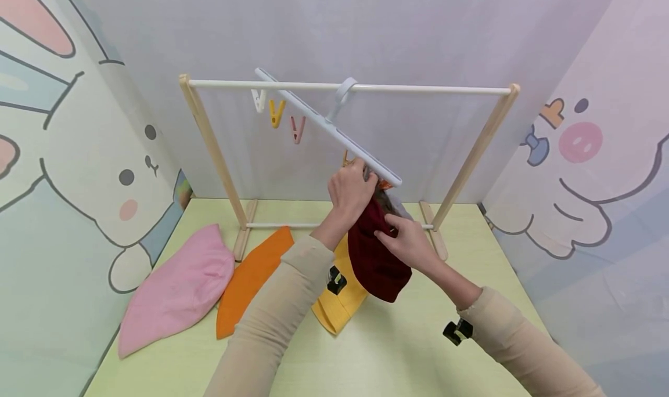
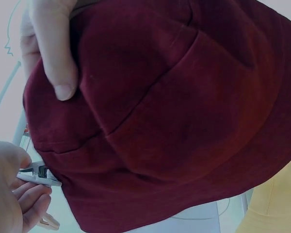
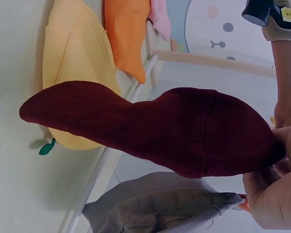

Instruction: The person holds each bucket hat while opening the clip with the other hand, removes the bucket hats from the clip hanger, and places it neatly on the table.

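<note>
A dark red bucket hat [image 1: 377,260] hangs below the lower end of the light-blue clip hanger [image 1: 313,114]. My left hand [image 1: 351,189], up near the hanger bar, pinches a pale clip [image 2: 39,174] beside the hat's edge in the left wrist view. It is hard to tell whether the clip's tips bite the cloth. With thumb and fingers, my right hand [image 1: 407,241] holds the red hat's crown side. Behind it hangs a grey hat [image 3: 150,201], an orange clip [image 1: 385,184] at its top.
White [image 1: 259,100], yellow [image 1: 276,113] and pink clips [image 1: 297,129] hang along the hanger, which hooks on the rack's white rail [image 1: 434,88]. On the table lie a pink hat [image 1: 180,292], an orange hat [image 1: 253,284] and a yellow hat [image 1: 340,304] with a green leaf [image 3: 47,147].
</note>
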Demonstrator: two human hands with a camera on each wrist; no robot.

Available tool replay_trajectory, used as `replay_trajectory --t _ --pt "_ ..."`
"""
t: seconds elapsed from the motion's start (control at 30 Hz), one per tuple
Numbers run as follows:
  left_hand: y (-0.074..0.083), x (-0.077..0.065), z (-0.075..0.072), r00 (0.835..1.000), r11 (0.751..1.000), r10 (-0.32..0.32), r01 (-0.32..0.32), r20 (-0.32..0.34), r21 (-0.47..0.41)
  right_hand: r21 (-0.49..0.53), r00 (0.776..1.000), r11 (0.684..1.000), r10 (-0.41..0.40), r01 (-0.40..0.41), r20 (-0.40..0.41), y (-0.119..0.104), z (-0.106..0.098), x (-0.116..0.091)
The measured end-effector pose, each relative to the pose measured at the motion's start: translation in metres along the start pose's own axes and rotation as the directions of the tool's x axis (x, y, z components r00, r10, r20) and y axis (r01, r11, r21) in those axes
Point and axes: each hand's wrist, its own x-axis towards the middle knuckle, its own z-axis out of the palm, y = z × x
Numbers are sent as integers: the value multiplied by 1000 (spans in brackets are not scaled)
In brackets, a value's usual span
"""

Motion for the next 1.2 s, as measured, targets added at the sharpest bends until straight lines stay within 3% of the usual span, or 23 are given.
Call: replay_trajectory --t 1.2 --pt "-2 -1 -2 999 997 -26 28 27 -68 66 993 994 83 -88 79 37 -11 -23"
